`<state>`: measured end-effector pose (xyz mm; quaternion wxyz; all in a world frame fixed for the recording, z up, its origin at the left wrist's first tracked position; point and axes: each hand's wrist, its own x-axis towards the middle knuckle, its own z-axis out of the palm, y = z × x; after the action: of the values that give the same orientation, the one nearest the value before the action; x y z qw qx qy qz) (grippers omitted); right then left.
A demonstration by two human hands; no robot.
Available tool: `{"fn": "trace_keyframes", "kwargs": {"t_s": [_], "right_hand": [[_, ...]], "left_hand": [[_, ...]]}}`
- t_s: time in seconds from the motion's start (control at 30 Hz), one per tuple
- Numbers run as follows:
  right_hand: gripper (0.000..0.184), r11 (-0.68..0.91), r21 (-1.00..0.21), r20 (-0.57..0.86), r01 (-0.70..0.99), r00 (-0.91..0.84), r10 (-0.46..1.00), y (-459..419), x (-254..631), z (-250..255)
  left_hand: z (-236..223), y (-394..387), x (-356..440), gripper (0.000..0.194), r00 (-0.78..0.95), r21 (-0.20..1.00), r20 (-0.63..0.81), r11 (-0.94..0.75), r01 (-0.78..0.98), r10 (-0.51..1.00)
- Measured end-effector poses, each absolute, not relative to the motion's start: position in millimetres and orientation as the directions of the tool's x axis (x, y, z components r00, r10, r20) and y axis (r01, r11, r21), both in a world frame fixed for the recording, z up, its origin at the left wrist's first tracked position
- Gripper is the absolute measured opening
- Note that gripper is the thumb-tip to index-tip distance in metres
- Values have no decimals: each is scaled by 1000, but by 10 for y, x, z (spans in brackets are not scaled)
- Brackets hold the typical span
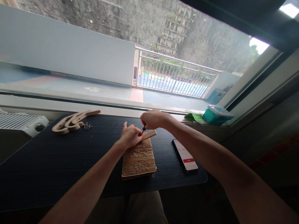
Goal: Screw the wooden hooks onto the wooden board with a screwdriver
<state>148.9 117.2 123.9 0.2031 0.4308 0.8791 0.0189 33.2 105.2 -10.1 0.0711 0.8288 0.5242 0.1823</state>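
My right hand (153,119) is closed around the top of a screwdriver (144,127), whose dark shaft slants down to a wooden strip (149,135). My left hand (130,136) presses on the strip from the left, fingers curled over it and thumb raised. The strip's right end sticks out past my fingers; its left part is hidden under them. Beneath lies a corrugated cardboard pad (137,157), strewn with pale crumbs. The screwdriver's tip is hard to make out beside my left fingers.
Curved wooden pieces (70,123) lie at the table's back left, beside several loose screws (88,126). A phone (186,155) showing a timer rests right of the cardboard, on the black table (70,158). A green cloth (193,117) and teal box (217,115) sit on the windowsill.
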Motion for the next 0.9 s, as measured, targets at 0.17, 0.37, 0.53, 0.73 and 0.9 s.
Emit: {"fn": "trace_keyframes", "kwargs": {"t_s": [0.17, 0.37, 0.53, 0.73, 0.9], "right_hand": [[25, 656, 196, -309, 729, -589, 747, 1206, 1518, 1166], [28, 636, 211, -313, 742, -565, 763, 1179, 1485, 1138], [34, 652, 169, -346, 739, -575, 741, 1211, 1487, 1160], [31, 659, 122, -343, 742, -591, 730, 1272, 1535, 1107], [33, 647, 105, -326, 755, -589, 740, 1273, 1578, 1125]], "left_hand": [[-101, 1062, 337, 29, 374, 321, 207, -424, 847, 904], [-87, 1090, 308, 17, 420, 331, 133, -439, 835, 898], [-83, 1099, 294, 12, 402, 369, 108, -412, 833, 909], [-93, 1098, 299, 14, 412, 374, 130, -430, 822, 902], [-74, 1086, 306, 17, 409, 347, 132, -428, 834, 903]]}}
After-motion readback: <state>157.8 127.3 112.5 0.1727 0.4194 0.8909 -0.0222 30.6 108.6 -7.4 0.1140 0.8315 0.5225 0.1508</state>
